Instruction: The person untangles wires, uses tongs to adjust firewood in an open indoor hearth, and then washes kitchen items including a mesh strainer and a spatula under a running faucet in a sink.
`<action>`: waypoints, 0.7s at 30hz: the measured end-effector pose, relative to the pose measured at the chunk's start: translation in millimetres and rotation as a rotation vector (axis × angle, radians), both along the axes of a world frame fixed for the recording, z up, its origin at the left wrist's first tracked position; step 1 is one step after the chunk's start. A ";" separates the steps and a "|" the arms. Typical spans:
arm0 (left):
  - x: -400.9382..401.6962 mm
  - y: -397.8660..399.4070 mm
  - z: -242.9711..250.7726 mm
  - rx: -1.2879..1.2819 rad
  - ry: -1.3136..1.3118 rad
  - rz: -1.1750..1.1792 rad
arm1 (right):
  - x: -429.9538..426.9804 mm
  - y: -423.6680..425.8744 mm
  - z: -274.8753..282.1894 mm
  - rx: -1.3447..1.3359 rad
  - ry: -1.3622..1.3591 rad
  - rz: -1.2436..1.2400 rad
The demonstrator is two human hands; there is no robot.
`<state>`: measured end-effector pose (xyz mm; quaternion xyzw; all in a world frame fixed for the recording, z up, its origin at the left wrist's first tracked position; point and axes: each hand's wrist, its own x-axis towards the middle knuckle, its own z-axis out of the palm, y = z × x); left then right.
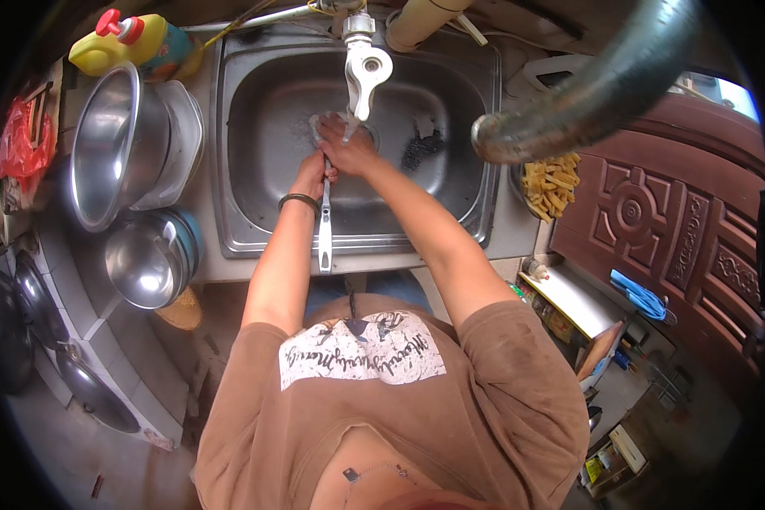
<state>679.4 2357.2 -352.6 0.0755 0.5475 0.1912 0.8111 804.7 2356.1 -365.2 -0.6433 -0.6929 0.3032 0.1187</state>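
My left hand (315,173) grips the shaft of a long-handled metal kitchen utensil (326,236). Its pale slotted handle points back over the sink's front rim. At the far end my right hand (349,145) lies over the utensil's head, fingers spread, beneath the running faucet (362,73). That hand hides most of the head, so its exact shape cannot be told. Water falls on my right fingers and splashes on the floor of the stainless steel sink (268,172). To the right in the basin lie a steel wool scrubber (421,150) and a small pale scrap (424,126).
Metal basins (120,146) and stacked bowls (146,258) crowd the left counter, below a yellow detergent jug (127,48). At right stands a bowl of yellow cut strips (551,185). A thick curved pipe (567,108) juts overhead near a brown carved door (650,217).
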 end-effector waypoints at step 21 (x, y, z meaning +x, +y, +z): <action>-22.4 5.6 -27.9 -0.023 -0.006 -0.219 | 92.6 -86.7 9.2 -0.119 -0.809 -0.258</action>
